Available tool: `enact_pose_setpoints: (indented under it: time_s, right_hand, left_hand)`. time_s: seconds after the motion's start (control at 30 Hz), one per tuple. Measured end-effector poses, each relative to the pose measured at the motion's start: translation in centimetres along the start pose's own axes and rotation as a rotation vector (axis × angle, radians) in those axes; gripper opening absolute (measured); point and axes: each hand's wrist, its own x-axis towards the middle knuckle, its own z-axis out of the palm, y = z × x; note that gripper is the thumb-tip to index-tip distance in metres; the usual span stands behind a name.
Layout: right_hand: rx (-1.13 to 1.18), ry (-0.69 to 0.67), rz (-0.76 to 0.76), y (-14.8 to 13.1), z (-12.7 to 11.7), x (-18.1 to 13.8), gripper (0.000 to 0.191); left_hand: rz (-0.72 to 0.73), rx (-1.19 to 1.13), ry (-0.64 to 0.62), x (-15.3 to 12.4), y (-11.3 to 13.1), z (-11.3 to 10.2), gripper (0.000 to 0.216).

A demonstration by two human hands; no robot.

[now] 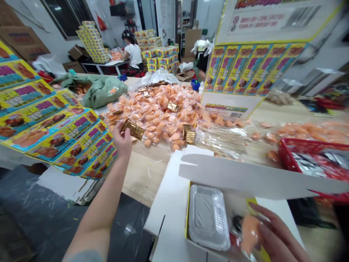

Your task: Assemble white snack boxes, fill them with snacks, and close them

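Note:
My left hand [123, 140] reaches out to the near left edge of the pile, its thumb and fingers closed on a shiny gold-brown sachet [134, 130]. The heap of orange pieces in clear wrappers [160, 112] lies beyond it. At the lower right, my right hand [280, 233] grips an orange piece in clear wrapping [250, 233], partly blurred. That hand is over the right part of an open cardboard box [187, 218]. In the box's left side sits a lidded foil tray [208, 214]. A small dark item [237, 222] shows beside the tray.
Stacked printed boxes [79, 145] rise at the left, and more [240, 69] at the right. Thin wooden sticks [220, 140] lie beyond the open box's raised flap [245, 174]. A red basket [289, 145] of packets stands at right. A person [134, 54] sits further back.

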Motion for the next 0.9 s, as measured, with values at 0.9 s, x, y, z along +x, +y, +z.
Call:
enact_pose_setpoints:
  time_s: [0.9]
  right_hand:
    - [-0.668,0.038,-0.92,-3.9,4.8,-1.9,0.026]
  left_hand:
    - [0.832,0.133,-1.028,-25.0,12.4,-4.4,0.07]
